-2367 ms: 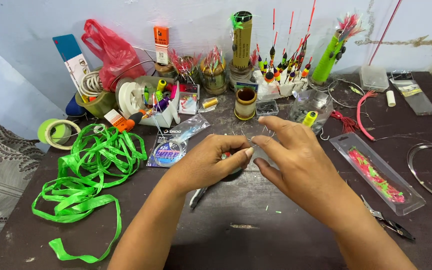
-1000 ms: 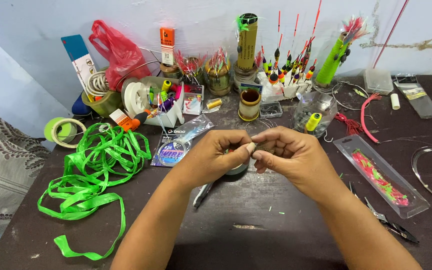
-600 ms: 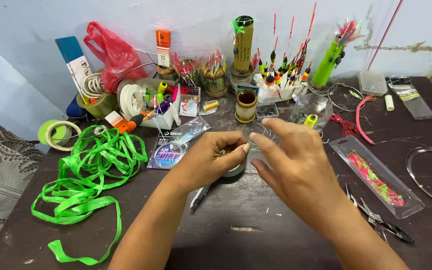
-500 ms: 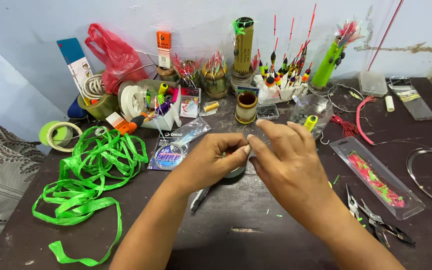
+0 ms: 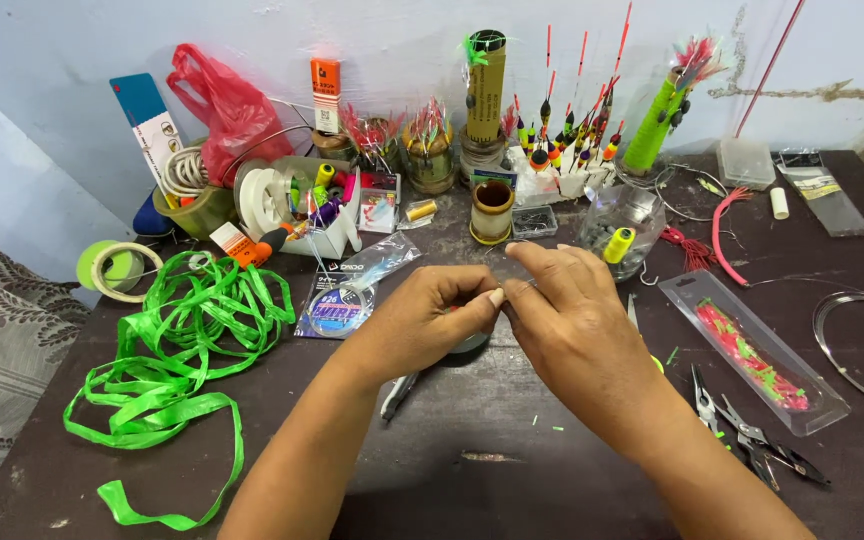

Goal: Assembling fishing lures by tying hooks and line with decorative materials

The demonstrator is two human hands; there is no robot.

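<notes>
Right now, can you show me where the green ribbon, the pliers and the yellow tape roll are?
green ribbon (image 5: pixel 192 330), head view, middle of the tangled loops.
pliers (image 5: pixel 752 435), head view, on the pivot area.
yellow tape roll (image 5: pixel 117 270), head view, on its ring.

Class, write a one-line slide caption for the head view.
Left hand and right hand pinch something tiny over a dark table beside green ribbon and pliers.

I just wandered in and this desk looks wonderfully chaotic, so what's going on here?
A person sits at a dark brown table crowded with fishing tackle. The left hand and right hand meet at the fingertips over the middle, pinching something too small to make out. A loose bright green plastic ribbon lies to the left, a clear packet of pink lures and small metal pliers to the right, and slim colourful floats stand along the wall.
</notes>
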